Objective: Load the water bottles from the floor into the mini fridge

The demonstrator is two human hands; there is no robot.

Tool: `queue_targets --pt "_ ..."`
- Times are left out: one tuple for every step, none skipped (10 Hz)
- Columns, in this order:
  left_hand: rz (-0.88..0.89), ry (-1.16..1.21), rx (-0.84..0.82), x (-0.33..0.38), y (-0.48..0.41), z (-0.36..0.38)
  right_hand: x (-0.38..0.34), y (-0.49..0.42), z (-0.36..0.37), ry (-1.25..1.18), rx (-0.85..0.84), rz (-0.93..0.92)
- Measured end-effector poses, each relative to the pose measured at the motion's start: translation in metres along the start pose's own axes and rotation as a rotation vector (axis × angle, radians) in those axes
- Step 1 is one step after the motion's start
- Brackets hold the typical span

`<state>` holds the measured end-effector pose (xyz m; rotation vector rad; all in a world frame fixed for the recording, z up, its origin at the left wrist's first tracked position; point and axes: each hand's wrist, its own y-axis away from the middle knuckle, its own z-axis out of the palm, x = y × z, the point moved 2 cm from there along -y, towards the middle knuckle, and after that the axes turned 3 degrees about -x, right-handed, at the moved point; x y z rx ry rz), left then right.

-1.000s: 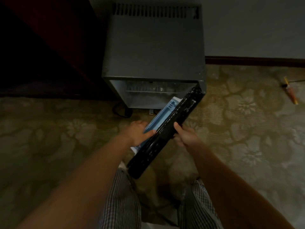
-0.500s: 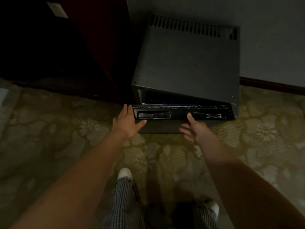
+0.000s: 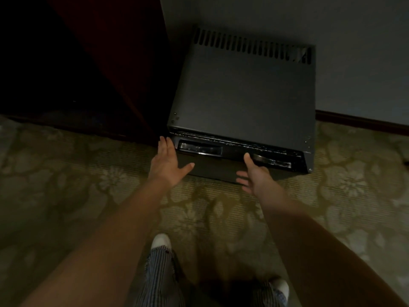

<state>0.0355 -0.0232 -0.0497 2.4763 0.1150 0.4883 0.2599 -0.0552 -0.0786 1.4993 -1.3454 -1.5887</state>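
Left hand (image 3: 169,160) flat on mini fridge door (image 3: 217,168), right hand (image 3: 254,177) splayed (fingers straight) at its front

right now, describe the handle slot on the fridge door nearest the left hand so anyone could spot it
Find the dark grey mini fridge on the patterned carpet against the wall. Along the top edge of its door lie two glossy recessed slots. The left slot sits at the end by the left hand, beside the dark furniture; the right slot is by the right hand.
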Motion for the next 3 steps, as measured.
queue_targets --pt "0.041 -0.050 0.000 0.005 0.008 -0.010 0.000 0.010 -0.006 0.097 -0.046 0.021" --pt "0.111 -0.055 -0.011 0.020 0.018 -0.016 0.002 0.023 -0.018 0.294 -0.082 -0.009" --pt "0.090 0.036 -0.269 0.038 0.034 -0.022 0.000 0.046 -0.036 0.519 -0.044 -0.151"
